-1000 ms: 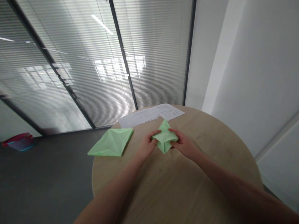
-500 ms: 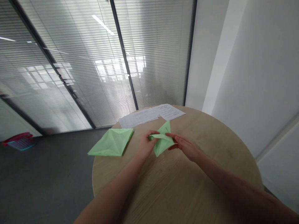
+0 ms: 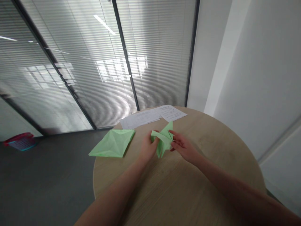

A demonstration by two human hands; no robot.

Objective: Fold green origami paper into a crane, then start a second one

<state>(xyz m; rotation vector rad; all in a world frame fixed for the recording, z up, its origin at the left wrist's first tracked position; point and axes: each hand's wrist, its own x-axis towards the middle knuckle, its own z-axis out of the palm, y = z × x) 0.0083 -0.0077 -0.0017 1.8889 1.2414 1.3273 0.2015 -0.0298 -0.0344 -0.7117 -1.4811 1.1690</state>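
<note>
A folded piece of light green paper (image 3: 166, 139), with pointed corners and a raised flap, is held over the table between my two hands. My left hand (image 3: 149, 145) pinches its left side, thumb in front and fingers partly hidden behind the paper. At the right edge, my right hand (image 3: 184, 147) has its fingers curled round the paper, the index finger near the upper point. A second green paper (image 3: 114, 144), creased and spread wider, lies to the left of my hands and juts past the table's edge.
White printed sheets (image 3: 141, 118) lie at the far side of the round wooden table (image 3: 183, 188). Beyond stands a glass partition with blinds (image 3: 160, 62); a white wall (image 3: 263, 78) rises at right. A red and blue basket (image 3: 22, 142) sits on the floor at far left.
The flap across the folded paper has opened and tilted down to the right, and the lower points have split apart. My right fingers have curled and shifted along the right edge.
</note>
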